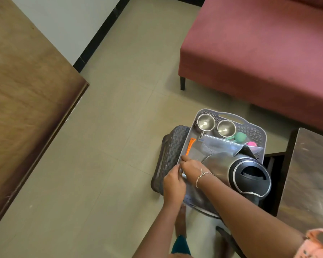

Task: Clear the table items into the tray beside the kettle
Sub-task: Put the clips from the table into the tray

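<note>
The grey tray point(250, 128) sits on a dark woven stool point(172, 146) on the tiled floor point(119, 127), between a red sofa point(259, 53) and a dark table point(309, 174). A larger brown table point(26, 90) fills the left side of the view. At the far end of the tray two steel cups point(206, 122) point(226, 128) stand side by side with their mouths up. Just near them lies a clear bag point(222, 146) with a small blue mark at its top edge, too small to read. An orange tool point(190, 146) lies along the left wall of the tray, and a green ball point(240, 136) and a pink thing point(251, 143) show behind the bag at the right wall. The steel kettle point(237, 172) with a black lid covers the near right part of the tray; if it stands inside the tray or beside it, one cannot tell. Both hands meet at the left rim of the tray. The left hand point(173, 185) has its fingers curled around a pale thing point(182, 173), which is too small to identify. The right hand point(191, 167), with a thin bracelet point(201, 175) at the wrist, has its fingers bent and narrow, the tips down just under the end of the orange tool; if they pinch anything cannot be told.
</note>
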`<action>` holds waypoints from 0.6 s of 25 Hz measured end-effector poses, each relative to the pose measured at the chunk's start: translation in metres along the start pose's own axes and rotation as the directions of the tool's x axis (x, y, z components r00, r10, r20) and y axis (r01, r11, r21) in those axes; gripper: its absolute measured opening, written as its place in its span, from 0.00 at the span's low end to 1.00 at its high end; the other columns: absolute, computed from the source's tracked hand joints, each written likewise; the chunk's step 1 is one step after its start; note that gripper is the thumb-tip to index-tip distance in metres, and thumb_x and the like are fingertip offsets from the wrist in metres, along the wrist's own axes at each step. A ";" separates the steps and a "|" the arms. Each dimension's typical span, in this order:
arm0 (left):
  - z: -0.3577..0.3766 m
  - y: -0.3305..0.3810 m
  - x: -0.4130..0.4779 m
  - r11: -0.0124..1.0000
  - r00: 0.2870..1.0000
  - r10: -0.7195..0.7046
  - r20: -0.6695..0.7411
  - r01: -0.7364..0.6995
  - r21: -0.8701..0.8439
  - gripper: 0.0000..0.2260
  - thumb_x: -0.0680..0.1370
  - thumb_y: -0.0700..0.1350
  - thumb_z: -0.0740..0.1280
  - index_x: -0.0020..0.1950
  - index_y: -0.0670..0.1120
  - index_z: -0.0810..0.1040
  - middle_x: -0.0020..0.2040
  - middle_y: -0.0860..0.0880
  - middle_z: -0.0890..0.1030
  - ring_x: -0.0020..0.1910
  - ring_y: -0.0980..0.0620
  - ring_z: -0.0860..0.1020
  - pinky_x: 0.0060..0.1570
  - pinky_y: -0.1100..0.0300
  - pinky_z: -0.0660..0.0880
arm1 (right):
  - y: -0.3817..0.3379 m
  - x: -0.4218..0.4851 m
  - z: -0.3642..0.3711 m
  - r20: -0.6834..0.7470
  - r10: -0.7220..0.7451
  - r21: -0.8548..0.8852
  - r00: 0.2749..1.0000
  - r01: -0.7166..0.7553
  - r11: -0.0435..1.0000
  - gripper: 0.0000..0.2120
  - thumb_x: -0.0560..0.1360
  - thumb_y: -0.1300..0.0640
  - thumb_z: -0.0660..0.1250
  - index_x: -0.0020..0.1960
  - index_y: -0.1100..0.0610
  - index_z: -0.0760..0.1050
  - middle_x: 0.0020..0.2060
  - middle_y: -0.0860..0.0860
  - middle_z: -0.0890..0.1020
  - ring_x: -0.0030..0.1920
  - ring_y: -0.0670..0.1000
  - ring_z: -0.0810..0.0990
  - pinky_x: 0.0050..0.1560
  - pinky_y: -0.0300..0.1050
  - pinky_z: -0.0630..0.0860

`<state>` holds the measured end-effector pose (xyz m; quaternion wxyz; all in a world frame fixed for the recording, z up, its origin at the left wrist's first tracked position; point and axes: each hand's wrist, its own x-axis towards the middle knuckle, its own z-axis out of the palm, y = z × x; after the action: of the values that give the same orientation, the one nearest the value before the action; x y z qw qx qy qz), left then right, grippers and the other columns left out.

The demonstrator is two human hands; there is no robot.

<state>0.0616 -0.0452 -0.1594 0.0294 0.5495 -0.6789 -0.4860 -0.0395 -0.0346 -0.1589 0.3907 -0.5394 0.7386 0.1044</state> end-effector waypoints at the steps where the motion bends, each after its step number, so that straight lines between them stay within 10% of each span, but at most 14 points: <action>1: 0.000 0.000 -0.001 1.000 1.000 -0.004 0.000 0.004 0.001 0.17 0.77 0.34 0.57 0.64 0.42 0.75 0.58 0.41 0.81 0.58 0.43 0.78 0.54 0.62 0.70 | 0.001 0.001 0.002 -0.001 -0.005 0.006 1.000 0.005 1.000 0.15 0.78 0.65 0.55 0.63 0.66 0.68 0.68 0.60 0.64 0.60 0.62 0.76 0.59 0.54 0.72; 15: 0.007 0.001 -0.009 0.995 0.996 -0.061 0.059 0.056 0.084 0.18 0.79 0.35 0.56 0.68 0.44 0.71 0.61 0.41 0.79 0.60 0.43 0.76 0.58 0.58 0.69 | 0.005 0.005 -0.001 0.107 -0.030 -0.145 0.994 0.045 0.988 0.21 0.79 0.62 0.55 0.71 0.65 0.60 0.73 0.65 0.55 0.73 0.63 0.57 0.73 0.53 0.56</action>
<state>0.0604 -0.0344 -0.1579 -0.0283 0.5547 -0.6825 -0.4751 -0.0447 -0.0374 -0.1629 0.3899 -0.5744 0.6970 0.1794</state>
